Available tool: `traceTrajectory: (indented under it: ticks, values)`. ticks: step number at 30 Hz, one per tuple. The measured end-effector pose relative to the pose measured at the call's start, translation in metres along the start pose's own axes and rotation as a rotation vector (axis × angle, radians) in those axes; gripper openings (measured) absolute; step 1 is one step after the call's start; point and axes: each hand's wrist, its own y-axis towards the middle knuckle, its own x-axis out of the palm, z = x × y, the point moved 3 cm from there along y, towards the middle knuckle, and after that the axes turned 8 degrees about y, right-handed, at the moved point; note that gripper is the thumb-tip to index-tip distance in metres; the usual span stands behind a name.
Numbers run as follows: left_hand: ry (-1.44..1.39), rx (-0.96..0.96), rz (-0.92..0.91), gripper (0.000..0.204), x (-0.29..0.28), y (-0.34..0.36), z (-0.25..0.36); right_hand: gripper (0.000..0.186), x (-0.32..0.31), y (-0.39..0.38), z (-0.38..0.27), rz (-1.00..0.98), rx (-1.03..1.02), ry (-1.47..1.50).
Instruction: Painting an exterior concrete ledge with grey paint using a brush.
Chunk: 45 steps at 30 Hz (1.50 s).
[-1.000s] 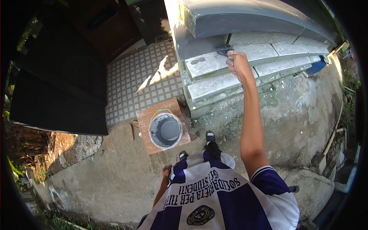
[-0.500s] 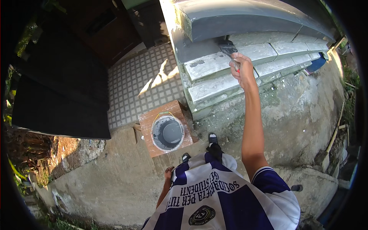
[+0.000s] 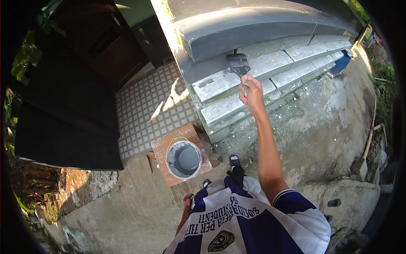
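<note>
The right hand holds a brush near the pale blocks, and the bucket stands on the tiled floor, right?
Not quite: the bucket is on a brown stand, not the tiled floor, as the head view shows. The right hand does hold a brush near the pale blocks.

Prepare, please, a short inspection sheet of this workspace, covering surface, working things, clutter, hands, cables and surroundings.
Surface: stepped ledges, pale grey, with dark grey patches.
Working things: broad brush; bucket holding grey material, on a brown stand.
Clutter: pale specks on the concrete ground; a blue object by the ledges' far end.
Hands: right hand grips the brush; left hand is low, grip unclear.
Cables: nothing seen.
Surroundings: tiled floor, dark panel, greenery at the edges.
</note>
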Motion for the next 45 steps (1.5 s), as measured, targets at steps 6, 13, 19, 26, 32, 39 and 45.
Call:
traceTrajectory:
  ticks: [6,13,19,26,32,39,45]
  values:
    - [-0.022,-0.065,0.031,0.012,0.010,-0.008,0.026,0.015,-0.027,0.024,0.029,-0.028,0.232,-0.174]
    - [0.023,-0.020,0.020,0.014,-0.002,-0.011,-0.008,0.018,-0.008,0.006,0.035,-0.061,0.072,-0.114]
    - [0.042,-0.053,0.032,0.014,0.010,-0.009,0.000,0.021,-0.022,0.020,0.057,0.211,-0.096,-0.630]
    - [-0.021,0.177,0.018,0.012,-0.024,0.003,-0.076,0.022,0.069,-0.005,0.093,-0.002,0.076,-0.582]
    - [0.108,-0.007,-0.008,0.012,-0.014,-0.010,-0.015,0.020,0.062,-0.027,0.097,-0.174,0.334,-0.106]
    - [0.060,0.240,0.050,0.012,-0.025,-0.007,-0.019,0.018,0.056,-0.076,0.091,-0.067,0.160,-0.056]
    - [0.179,0.197,-0.026,0.017,-0.055,0.006,-0.090,0.018,0.051,-0.144,0.109,-0.010,0.168,-0.193]
